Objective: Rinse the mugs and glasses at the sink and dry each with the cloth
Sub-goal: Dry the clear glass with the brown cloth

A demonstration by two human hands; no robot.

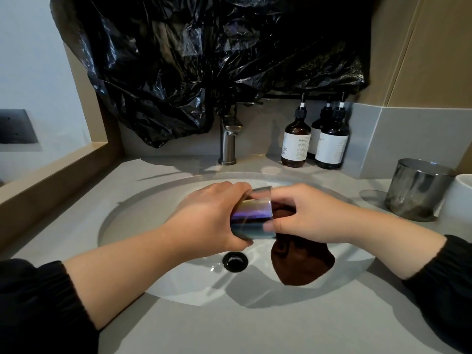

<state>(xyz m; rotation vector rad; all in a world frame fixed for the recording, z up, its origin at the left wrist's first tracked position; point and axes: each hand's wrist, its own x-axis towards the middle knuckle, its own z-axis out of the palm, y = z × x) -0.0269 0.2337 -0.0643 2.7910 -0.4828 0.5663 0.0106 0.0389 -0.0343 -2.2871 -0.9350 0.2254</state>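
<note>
Over the white sink basin (pixel 143 221) my left hand (pixel 212 218) grips an iridescent purple-blue glass (pixel 251 218), tipped on its side with its mouth toward the right. My right hand (pixel 309 215) holds a dark brown cloth (pixel 301 264) pushed into the glass mouth, thumb on the rim. The rest of the cloth hangs down into the basin. No water runs from the steel tap (pixel 228 139).
Three brown pump bottles (pixel 296 141) stand behind the basin at the right. A steel cup (pixel 416 190) and a white mug (pixel 459 200) sit on the grey counter (pixel 229 328) at the right edge. The drain (pixel 235 261) is below the hands. Black plastic sheeting (pixel 204 60) covers the wall above.
</note>
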